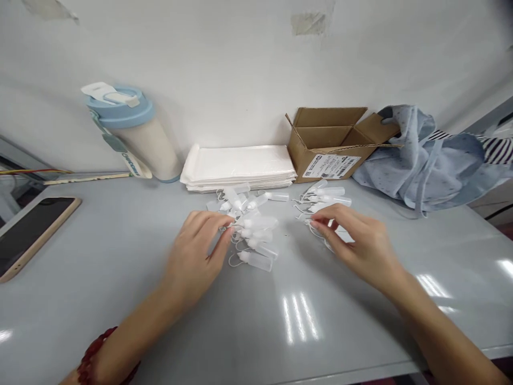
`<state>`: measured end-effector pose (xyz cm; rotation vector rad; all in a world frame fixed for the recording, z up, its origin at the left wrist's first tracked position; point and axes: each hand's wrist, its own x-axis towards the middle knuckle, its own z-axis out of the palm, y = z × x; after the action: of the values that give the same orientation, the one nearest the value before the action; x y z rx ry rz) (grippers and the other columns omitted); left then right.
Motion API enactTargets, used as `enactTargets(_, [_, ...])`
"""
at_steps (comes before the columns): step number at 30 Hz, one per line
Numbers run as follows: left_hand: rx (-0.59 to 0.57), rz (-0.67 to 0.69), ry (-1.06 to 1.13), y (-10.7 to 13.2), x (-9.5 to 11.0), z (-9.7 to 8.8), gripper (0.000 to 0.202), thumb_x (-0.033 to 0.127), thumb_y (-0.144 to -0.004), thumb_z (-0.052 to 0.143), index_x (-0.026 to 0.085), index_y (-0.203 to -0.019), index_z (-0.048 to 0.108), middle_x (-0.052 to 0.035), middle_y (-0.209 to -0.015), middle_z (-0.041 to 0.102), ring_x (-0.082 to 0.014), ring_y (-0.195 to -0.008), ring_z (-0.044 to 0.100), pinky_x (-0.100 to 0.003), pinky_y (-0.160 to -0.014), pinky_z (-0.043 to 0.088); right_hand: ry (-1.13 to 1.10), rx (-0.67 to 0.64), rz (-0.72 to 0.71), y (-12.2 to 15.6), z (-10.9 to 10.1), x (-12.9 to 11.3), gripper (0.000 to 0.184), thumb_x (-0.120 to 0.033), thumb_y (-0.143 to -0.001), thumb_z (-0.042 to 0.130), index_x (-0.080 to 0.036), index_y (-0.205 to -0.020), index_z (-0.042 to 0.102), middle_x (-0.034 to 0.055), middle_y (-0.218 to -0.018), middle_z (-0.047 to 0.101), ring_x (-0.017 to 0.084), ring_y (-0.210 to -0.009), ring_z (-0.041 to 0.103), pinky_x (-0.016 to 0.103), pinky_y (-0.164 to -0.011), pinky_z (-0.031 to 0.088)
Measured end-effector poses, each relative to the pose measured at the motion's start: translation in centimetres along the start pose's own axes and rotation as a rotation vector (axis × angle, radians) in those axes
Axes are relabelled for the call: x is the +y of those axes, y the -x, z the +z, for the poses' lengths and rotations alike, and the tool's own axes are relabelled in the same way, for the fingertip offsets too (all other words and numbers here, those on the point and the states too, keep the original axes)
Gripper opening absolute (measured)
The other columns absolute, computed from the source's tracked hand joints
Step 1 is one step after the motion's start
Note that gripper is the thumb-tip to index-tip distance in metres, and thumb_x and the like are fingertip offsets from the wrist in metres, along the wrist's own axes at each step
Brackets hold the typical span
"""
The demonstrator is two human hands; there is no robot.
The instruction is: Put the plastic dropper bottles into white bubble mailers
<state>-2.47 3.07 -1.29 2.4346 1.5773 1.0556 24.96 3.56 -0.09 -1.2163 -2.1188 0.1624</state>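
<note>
My left hand (199, 240) is at the left edge of a loose pile of small translucent plastic bottles (262, 235) with white tops and thin white loops. Its thumb and forefinger pinch the narrow end of one bottle in the pile. To the right lies a second, smaller group of the same bottles (331, 199), roughly side by side with their loops pointing left. At the near end of this group my right hand (355, 240) pinches a bottle by its loop end. That bottle's body is mostly hidden behind the fingers.
Behind the bottles lies a stack of white packets (240, 166). An open cardboard box (332, 144) stands beside it, with a light blue cloth bag (433, 166) at the right. A cream tumbler (148, 144) leans at the back left; a phone (36, 230) lies at the left edge.
</note>
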Motion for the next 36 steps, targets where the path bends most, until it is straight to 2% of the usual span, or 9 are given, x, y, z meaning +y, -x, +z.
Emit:
enactTargets(2, [-0.062, -0.041, -0.025, 0.0, -0.1, 0.1, 0.015, 0.023, -0.094, 0.052, 0.019, -0.104, 0.062, -0.0049, -0.099, 0.069, -0.0228, -0.094, 0.061, -0.035, -0.077, 0.054, 0.088, -0.063, 0.012, -0.2, -0.8, 1.0, 0.011, -0.024, -0.094, 0.050, -0.022, -0.089, 0.059, 0.0036, -0.079, 0.068, 0.017, -0.064, 0.062, 0.028, -0.055, 0.047])
enactTargets(7, [-0.074, -0.067, -0.007, 0.1, 0.3, 0.0, 0.017, 0.024, -0.094, 0.049, 0.019, -0.105, 0.061, -0.0062, -0.100, 0.068, -0.0243, -0.096, 0.062, -0.037, -0.077, 0.055, 0.191, -0.289, 0.034, -0.2, -2.7, 2.7, 0.017, -0.028, -0.095, 0.045, -0.021, -0.089, 0.059, 0.0037, -0.078, 0.068, 0.017, -0.057, 0.058, 0.029, -0.051, 0.043])
enactTargets(13, [-0.047, 0.002, 0.042, 0.6, 0.6, 0.4, 0.013, 0.021, -0.094, 0.049, 0.021, -0.104, 0.058, -0.0055, -0.097, 0.068, -0.0239, -0.093, 0.062, -0.036, -0.072, 0.055, 0.352, -0.299, 0.006, 0.3, -2.7, 4.7, 0.023, -0.025, -0.092, 0.042, -0.017, -0.102, 0.061, 0.0129, -0.102, 0.065, 0.029, -0.093, 0.063, 0.041, -0.072, 0.051])
enactTargets(16, [-0.063, 0.024, 0.068, 0.9, 0.8, 0.5, 0.013, 0.019, -0.094, 0.050, 0.021, -0.105, 0.057, -0.0051, -0.097, 0.067, -0.0229, -0.094, 0.061, -0.035, -0.072, 0.055, 0.370, -0.358, 0.006, 0.4, -2.4, 5.4, 0.026, -0.024, -0.090, 0.042, -0.016, -0.105, 0.062, 0.0135, -0.102, 0.064, 0.030, -0.098, 0.061, 0.044, -0.078, 0.051])
enactTargets(20, [-0.056, 0.062, 0.061, 1.0, 1.0, 0.7, 0.012, 0.017, -0.094, 0.052, 0.021, -0.104, 0.058, -0.0042, -0.096, 0.067, -0.0212, -0.094, 0.061, -0.033, -0.073, 0.054, 0.422, -0.394, 0.047, 0.3, -2.3, 5.3, 0.027, -0.020, -0.089, 0.041, -0.016, -0.101, 0.064, 0.0128, -0.099, 0.065, 0.029, -0.094, 0.061, 0.043, -0.076, 0.050])
enactTargets(23, [-0.037, 0.080, 0.051, 1.0, 1.1, 0.7, 0.013, 0.015, -0.093, 0.051, 0.020, -0.103, 0.058, -0.0039, -0.095, 0.067, -0.0203, -0.093, 0.062, -0.032, -0.074, 0.054, 0.467, -0.422, 0.077, 0.1, -2.4, 4.9, 0.026, -0.018, -0.088, 0.041, -0.018, -0.093, 0.067, 0.0093, -0.089, 0.067, 0.025, -0.078, 0.063, 0.035, -0.065, 0.047])
enactTargets(27, [-0.048, 0.060, 0.064, 0.9, 1.2, 0.6, 0.013, 0.016, -0.094, 0.050, 0.022, -0.102, 0.058, -0.0027, -0.092, 0.068, -0.0199, -0.089, 0.062, -0.032, -0.072, 0.054, 0.522, -0.442, 0.116, 0.3, -2.6, 4.7, 0.023, -0.017, -0.084, 0.045, -0.021, -0.083, 0.068, 0.0055, -0.076, 0.068, 0.020, -0.058, 0.058, 0.030, -0.050, 0.035])
enactTargets(32, [-0.048, 0.066, 0.091, 0.9, 1.1, 0.7, 0.011, 0.016, -0.093, 0.051, 0.021, -0.098, 0.060, -0.0024, -0.088, 0.068, -0.0200, -0.088, 0.063, -0.032, -0.071, 0.055, 0.542, -0.446, 0.133, 0.9, -2.5, 4.9, 0.028, -0.018, -0.085, 0.044, -0.023, -0.091, 0.071, 0.0046, -0.079, 0.069, 0.021, -0.061, 0.061, 0.030, -0.050, 0.035])
enactTargets(36, [-0.059, 0.050, 0.102, 0.9, 1.1, 0.8, 0.011, 0.018, -0.094, 0.050, 0.021, -0.097, 0.060, -0.0030, -0.089, 0.068, -0.0206, -0.089, 0.063, -0.032, -0.070, 0.055, 0.537, -0.452, 0.130, 1.5, -2.2, 5.5, 0.028, -0.013, -0.082, 0.049, -0.024, -0.095, 0.072, 0.0045, -0.082, 0.068, 0.019, -0.059, 0.060, 0.029, -0.046, 0.032])
